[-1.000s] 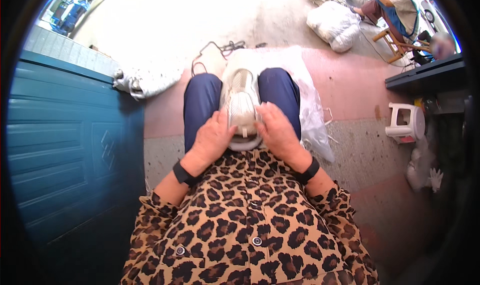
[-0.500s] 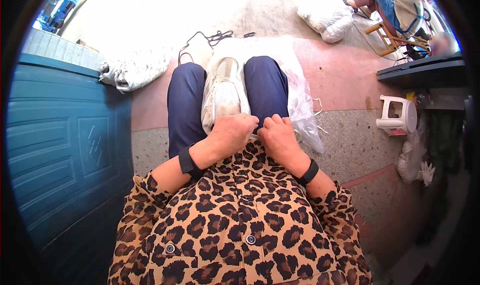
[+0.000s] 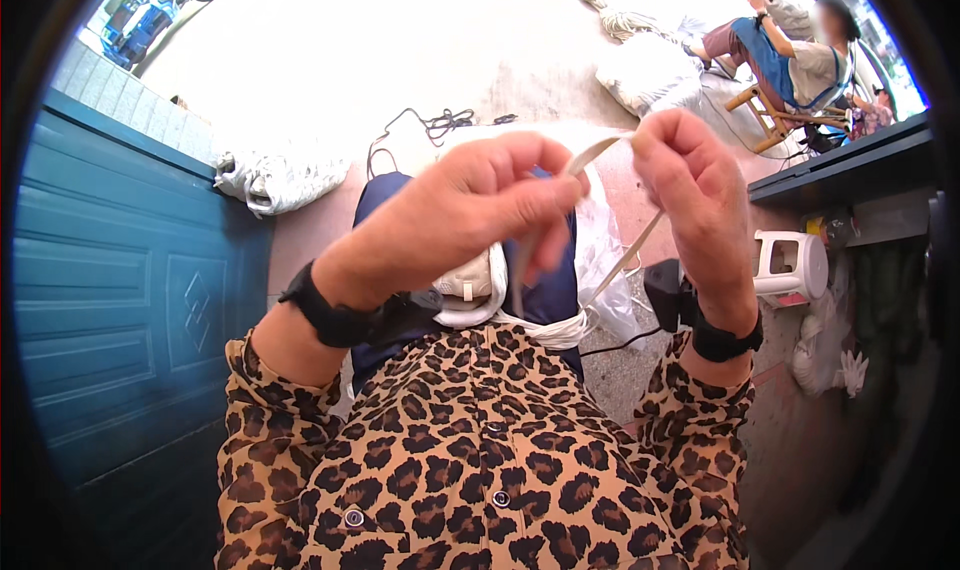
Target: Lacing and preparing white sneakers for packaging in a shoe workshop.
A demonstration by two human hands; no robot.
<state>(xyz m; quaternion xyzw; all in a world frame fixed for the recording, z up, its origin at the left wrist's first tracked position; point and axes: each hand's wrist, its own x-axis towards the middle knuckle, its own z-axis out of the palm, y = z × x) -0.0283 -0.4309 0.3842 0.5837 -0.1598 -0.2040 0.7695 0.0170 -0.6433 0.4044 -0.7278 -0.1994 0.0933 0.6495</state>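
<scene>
Both my hands are raised above my lap with a flat cream shoelace (image 3: 597, 154) stretched between them. My left hand (image 3: 490, 200) pinches it between thumb and fingers, and one end hangs below that hand. The fingers of my right hand (image 3: 690, 180) are closed on the lace, and another length runs down from it toward my lap. A white shoe (image 3: 466, 285) sits between my thighs, mostly hidden behind my left hand and wrist. More pale laces (image 3: 550, 331) lie in a bundle across my right thigh, beside the shoe.
A blue panelled door or cabinet (image 3: 100, 290) stands at left, a white bundle (image 3: 280, 182) beyond it. At right are a white plastic stool (image 3: 792, 267) and a dark tabletop (image 3: 840, 158). A seated person (image 3: 790, 55) is farther back, near white sacks (image 3: 650, 78). Black cord (image 3: 445, 122) lies ahead.
My hands have risen from my lap and moved forward and apart, with the shoelace now visible between them. The bundle of laces on my right thigh has come into sight.
</scene>
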